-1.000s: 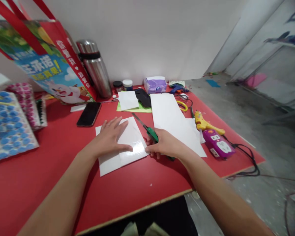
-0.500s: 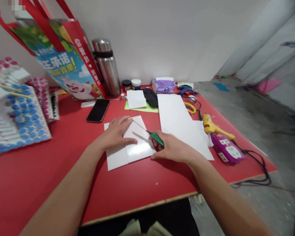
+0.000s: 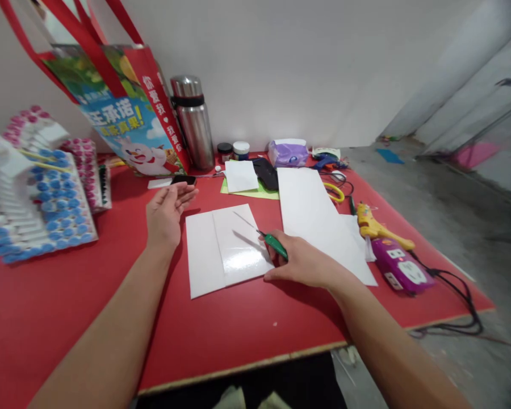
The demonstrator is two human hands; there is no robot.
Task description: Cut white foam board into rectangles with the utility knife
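Note:
Two overlapping white boards lie on the red table: a larger board (image 3: 205, 255) underneath and a smaller glossy board (image 3: 235, 233) on its right part. My right hand (image 3: 296, 258) is closed round the green handle of a thin-bladed knife (image 3: 276, 245). Its blade points up and left above the glossy board, casting a shadow on it. The fingertips of that hand rest by the boards' right edge. To the left of the boards, my left hand (image 3: 166, 213) is lifted off them, fingers loosely extended and holding nothing, partly covering a black phone (image 3: 183, 180).
Large white sheets (image 3: 309, 204) lie to the right, with a yellow glue gun (image 3: 377, 227) and a purple power box (image 3: 402, 270) with cables beyond. A steel thermos (image 3: 193, 122), a carrier bag (image 3: 128, 119) and a blue-tipped white model (image 3: 46, 199) stand at back and left.
My left hand has come off the white boards and moved left and up, towards the phone. My right hand keeps its hold on the knife in about the same place. The view has shifted slightly.

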